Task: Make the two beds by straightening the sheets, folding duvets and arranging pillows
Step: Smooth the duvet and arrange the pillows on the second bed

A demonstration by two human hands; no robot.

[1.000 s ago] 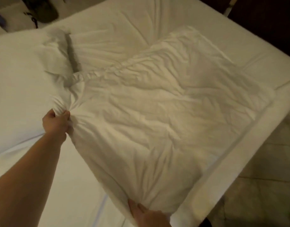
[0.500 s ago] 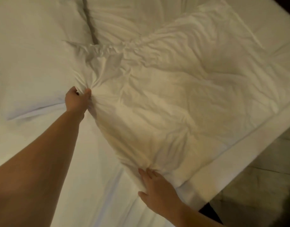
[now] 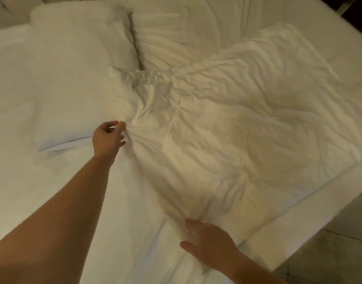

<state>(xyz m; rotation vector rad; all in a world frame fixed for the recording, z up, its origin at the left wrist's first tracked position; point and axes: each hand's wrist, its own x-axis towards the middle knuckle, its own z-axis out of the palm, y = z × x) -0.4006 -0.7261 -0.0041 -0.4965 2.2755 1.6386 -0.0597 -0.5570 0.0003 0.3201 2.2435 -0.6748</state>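
A wrinkled white pillow point(image 3: 247, 136) lies flat on the right half of the bed, its near corner by the mattress edge. My left hand point(image 3: 108, 138) is at its left side, thumb and fingers loosely pinching the gathered fabric of the pillowcase. My right hand point(image 3: 208, 244) rests flat on the pillow's near corner, fingers spread and thumb out on the white sheet point(image 3: 135, 232). A smoother white pillow point(image 3: 59, 83) lies to the left, touching the wrinkled one. A third pillow point(image 3: 176, 31) sits behind, at the head of the bed.
The mattress edge point(image 3: 298, 218) runs diagonally at the lower right, with tiled floor point(image 3: 343, 242) beyond it. A dark gap point(image 3: 135, 42) separates the two back pillows. Dark furniture shows at the top right corner.
The wrinkled pillow has settled onto the mattress. My right hand went from gripping its near corner to lying flat on it. My left hand's tight grip has loosened.
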